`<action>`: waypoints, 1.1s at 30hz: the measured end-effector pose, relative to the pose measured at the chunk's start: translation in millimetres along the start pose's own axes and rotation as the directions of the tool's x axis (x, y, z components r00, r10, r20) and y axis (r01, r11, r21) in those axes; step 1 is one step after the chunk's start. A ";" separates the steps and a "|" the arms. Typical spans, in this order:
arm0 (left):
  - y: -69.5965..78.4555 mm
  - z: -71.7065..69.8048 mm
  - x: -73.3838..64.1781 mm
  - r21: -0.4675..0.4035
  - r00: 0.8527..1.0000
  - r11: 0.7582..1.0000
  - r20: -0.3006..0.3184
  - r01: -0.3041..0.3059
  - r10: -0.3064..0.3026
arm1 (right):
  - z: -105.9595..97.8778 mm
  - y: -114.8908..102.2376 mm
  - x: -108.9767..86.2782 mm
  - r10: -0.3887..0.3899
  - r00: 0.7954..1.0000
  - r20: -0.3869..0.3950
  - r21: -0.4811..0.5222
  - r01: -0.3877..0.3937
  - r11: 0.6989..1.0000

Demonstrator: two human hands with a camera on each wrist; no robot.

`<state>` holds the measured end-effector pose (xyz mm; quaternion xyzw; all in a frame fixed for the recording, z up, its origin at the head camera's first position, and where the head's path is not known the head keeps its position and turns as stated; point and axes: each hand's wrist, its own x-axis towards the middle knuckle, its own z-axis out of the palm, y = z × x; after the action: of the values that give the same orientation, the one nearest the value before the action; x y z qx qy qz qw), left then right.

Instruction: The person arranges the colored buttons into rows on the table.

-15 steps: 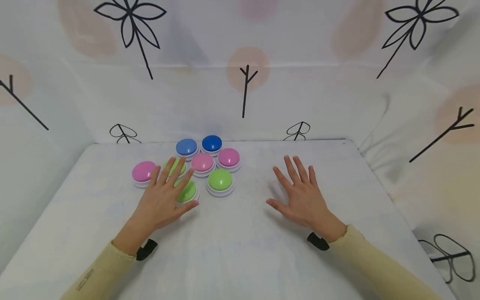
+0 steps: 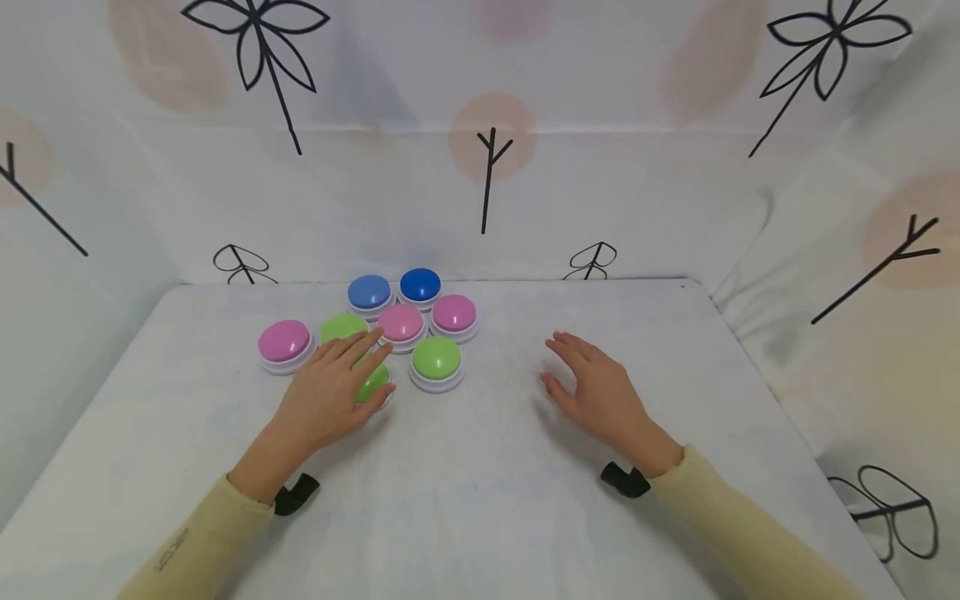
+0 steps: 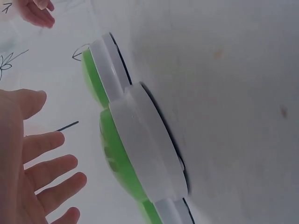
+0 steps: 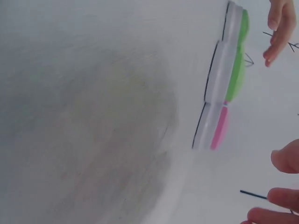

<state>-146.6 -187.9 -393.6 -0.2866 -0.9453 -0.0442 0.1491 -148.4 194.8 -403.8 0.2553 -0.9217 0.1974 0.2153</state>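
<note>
My left hand (image 2: 326,400) hovers palm down over two green push buttons, one partly covered behind the fingertips (image 2: 342,327) and one under the fingers (image 2: 375,382). Its fingers are loosely extended, and in the left wrist view a gap separates them from the green button (image 3: 119,158). Just right of that hand stands another green button (image 2: 437,358), with two pink buttons (image 2: 401,322) behind it. Over the white table to the right, my right hand (image 2: 606,404) is held with fingers slightly bent and close together, holding nothing.
Two blue buttons (image 2: 369,292) stand near the table's back edge, and a separate pink button (image 2: 283,340) is at the left. A white cloth backdrop (image 2: 390,200) with drawn plants rises behind and beside the white table (image 2: 480,500).
Both hands' spread fingers have drawn closer together and bent slightly. The left fingertips lowered, uncovering more of the left pink button. The buttons keep their arrangement.
</note>
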 end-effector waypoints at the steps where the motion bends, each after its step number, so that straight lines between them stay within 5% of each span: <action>1: -0.1 0.3 1.1 -0.026 1.000 1.000 -0.008 0.006 -0.006 | 0.8 -0.2 1.1 0.002 1.000 -0.018 0.019 -0.002 1.000; 8: -3.2 3.5 10.2 -0.261 0.997 0.963 -0.013 0.067 -0.073 | 10.5 -1.9 9.0 0.130 0.990 -0.059 0.249 -0.112 0.962; 12: -6.2 8.1 15.2 -0.414 0.993 0.903 0.015 0.112 -0.116 | 20.5 -4.3 16.1 0.269 0.963 -0.002 0.447 -0.240 0.862; 17: -6.9 17.0 24.1 -0.572 0.983 0.800 0.068 0.179 -0.172 | 36.3 -9.1 26.6 0.362 0.920 0.151 0.540 -0.383 0.749; 24: -5.3 29.1 38.2 -0.678 0.972 0.699 0.120 0.228 -0.200 | 61.0 -18.2 43.3 0.345 0.887 0.309 0.579 -0.463 0.671; 33: -5.3 37.7 50.1 -0.704 0.975 0.675 0.163 0.220 -0.147 | 83.4 -37.8 60.6 0.266 0.889 0.373 0.613 -0.451 0.649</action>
<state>-198.9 -159.5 -414.0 -0.2272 -0.8825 -0.4111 -0.0240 -199.1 102.0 -433.3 0.1502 -0.8339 0.5282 -0.0555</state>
